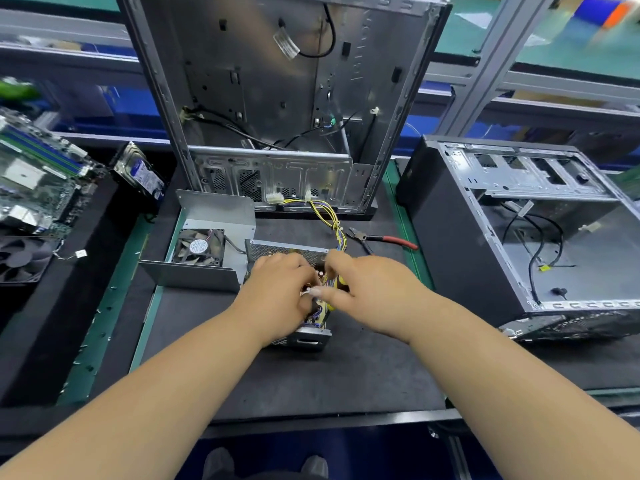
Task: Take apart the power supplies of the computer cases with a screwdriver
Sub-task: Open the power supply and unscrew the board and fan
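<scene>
Opened grey metal power supply (304,336) sits mid-worktop, both hands inside: left hand (277,292) pinching wires, right hand (363,289) gripping yellow-handled screwdriver (341,282); red-handled cutters (381,239) behind.

bench: black mat (346,375), green edge | rear: grey metal racking (498,64) | floor: blue (381,455)

Almost nothing is legible. The round white label on the hub of the small fan (198,246), left of centre, carries print too small to read. The blue-and-white sticker on the hard drive (141,174) at centre left also bears print, blurred beyond reading. No brand or number can be made out elsewhere.
</scene>
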`<control>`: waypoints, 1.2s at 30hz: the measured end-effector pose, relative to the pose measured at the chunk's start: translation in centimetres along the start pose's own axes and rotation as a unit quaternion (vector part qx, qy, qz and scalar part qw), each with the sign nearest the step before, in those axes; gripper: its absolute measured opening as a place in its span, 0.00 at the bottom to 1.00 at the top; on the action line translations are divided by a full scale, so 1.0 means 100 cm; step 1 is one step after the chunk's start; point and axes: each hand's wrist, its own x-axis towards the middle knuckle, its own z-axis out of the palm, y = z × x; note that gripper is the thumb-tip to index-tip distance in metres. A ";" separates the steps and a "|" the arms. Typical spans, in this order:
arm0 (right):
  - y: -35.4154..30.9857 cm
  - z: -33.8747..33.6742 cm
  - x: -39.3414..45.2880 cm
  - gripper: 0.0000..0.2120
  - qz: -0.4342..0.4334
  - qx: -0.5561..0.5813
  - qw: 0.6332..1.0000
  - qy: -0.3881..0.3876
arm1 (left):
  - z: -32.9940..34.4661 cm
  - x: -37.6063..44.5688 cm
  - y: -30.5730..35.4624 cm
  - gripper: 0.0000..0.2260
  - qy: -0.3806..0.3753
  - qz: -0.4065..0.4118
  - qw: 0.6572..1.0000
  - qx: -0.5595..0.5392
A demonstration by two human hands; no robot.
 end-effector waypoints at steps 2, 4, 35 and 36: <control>-0.001 0.003 0.002 0.19 0.032 -0.023 0.999 0.021 | 0.001 -0.001 0.002 0.10 -0.006 -0.016 1.000 -0.014; -0.001 0.006 0.002 0.15 0.048 0.042 0.998 0.025 | 0.000 -0.001 0.001 0.10 -0.008 -0.034 0.998 -0.043; 0.005 -0.001 -0.003 0.07 -0.096 0.114 0.988 0.042 | 0.000 0.000 -0.004 0.08 -0.026 -0.028 0.997 -0.074; 0.005 -0.002 -0.002 0.06 -0.098 0.104 0.989 0.047 | 0.000 0.000 -0.005 0.09 -0.025 -0.029 0.997 -0.074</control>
